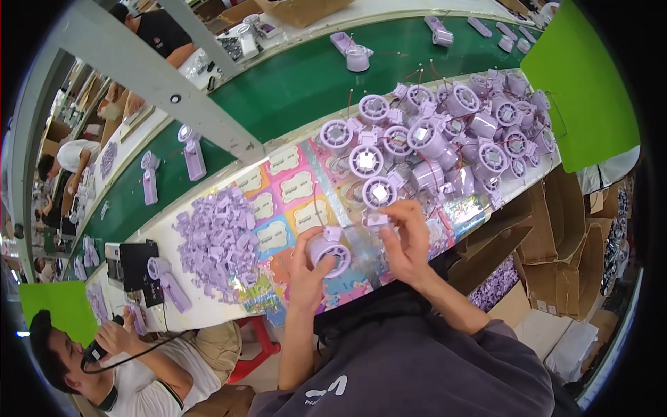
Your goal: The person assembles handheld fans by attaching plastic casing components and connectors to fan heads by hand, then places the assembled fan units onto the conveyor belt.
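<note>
My left hand (pixel 306 276) is wrapped round a lilac fan housing (pixel 329 254), a short round plastic shell with a spoked ring facing up and a small square block on its rim. To its right, my right hand (pixel 410 243) has thumb and fingertips closed on a small lilac plastic piece (pixel 377 220), partly hidden by the fingers. Just beyond this hand lies a big pile of similar lilac fan housings (pixel 424 135), some with thin red wires. A heap of small lilac plastic parts (pixel 217 243) sits left of my left hand.
Colourful printed sheets (pixel 299 186) cover the worktop under my hands. Beyond runs a green conveyor belt (pixel 292 104) carrying lilac fan parts. A grey metal post (pixel 174 97) slants across the left. At lower left a seated person (pixel 149 368) holds a dark tool. Cardboard boxes (pixel 563 243) stand right.
</note>
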`<move>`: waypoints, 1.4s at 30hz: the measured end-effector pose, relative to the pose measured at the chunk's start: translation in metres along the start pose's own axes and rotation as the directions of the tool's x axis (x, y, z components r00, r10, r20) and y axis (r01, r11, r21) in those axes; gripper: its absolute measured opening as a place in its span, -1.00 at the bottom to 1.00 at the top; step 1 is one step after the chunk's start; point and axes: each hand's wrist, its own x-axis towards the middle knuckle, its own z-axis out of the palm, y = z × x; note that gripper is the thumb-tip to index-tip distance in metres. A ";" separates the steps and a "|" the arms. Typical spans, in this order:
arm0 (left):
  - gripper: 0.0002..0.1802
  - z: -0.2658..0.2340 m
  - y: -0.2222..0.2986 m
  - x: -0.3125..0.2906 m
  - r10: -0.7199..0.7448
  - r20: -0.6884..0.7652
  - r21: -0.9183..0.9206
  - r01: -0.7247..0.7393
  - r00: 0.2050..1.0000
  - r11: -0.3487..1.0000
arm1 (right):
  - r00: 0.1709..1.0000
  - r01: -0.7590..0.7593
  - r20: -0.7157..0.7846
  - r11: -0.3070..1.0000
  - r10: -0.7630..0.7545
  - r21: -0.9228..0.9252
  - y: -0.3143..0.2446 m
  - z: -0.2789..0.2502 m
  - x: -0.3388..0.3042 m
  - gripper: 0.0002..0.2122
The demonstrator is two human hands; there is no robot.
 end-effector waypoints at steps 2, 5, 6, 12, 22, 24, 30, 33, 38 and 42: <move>-0.34 0.008 -0.003 -0.006 -0.011 -0.029 -0.004 0.011 1.000 1.000 | 0.999 0.011 0.036 1.000 -0.010 -0.018 -0.017 -0.006 0.013 -0.74; -0.38 0.017 -0.005 -0.010 -0.022 -0.035 -0.017 0.021 0.999 1.000 | 0.917 -0.097 0.391 0.995 0.085 0.012 -0.030 -0.006 0.025 -0.75; -0.39 0.020 -0.004 -0.013 -0.021 -0.028 -0.006 0.021 0.999 1.000 | 0.898 -0.100 0.430 0.995 0.093 -0.006 -0.027 -0.002 0.024 -0.75; -0.47 0.021 0.000 -0.015 0.031 0.075 0.047 -0.034 0.997 0.998 | 0.784 -0.246 0.568 0.965 0.250 -0.086 -0.033 -0.012 0.028 -0.77; -0.62 0.019 0.013 -0.014 0.071 0.181 0.216 -0.110 0.981 0.970 | 0.774 -0.300 0.546 0.945 0.321 -0.130 -0.045 -0.019 0.028 -0.73; -0.61 0.021 0.012 -0.014 0.083 0.172 0.227 -0.122 0.981 0.966 | 0.782 -0.321 0.518 0.936 0.347 -0.143 -0.045 -0.015 0.024 -0.73; -0.66 0.024 0.003 -0.012 0.227 0.129 0.249 -0.253 0.965 0.935 | 0.745 -0.457 0.498 0.883 0.444 -0.105 -0.046 -0.007 0.024 -0.75; -0.73 0.027 0.000 -0.009 0.210 0.009 0.257 -0.205 0.978 0.944 | 0.741 -0.470 0.502 0.879 0.445 -0.084 -0.043 -0.003 0.020 -0.74; -0.82 0.019 -0.004 -0.007 0.288 -0.035 0.291 -0.266 0.957 0.919 | 0.706 -0.526 0.560 0.850 0.434 0.004 -0.037 -0.001 0.013 -0.68; -0.77 0.012 -0.003 -0.010 0.376 0.069 0.354 -0.375 0.924 0.857 | 0.746 -0.499 0.544 0.863 0.384 0.076 -0.033 0.001 0.000 -0.69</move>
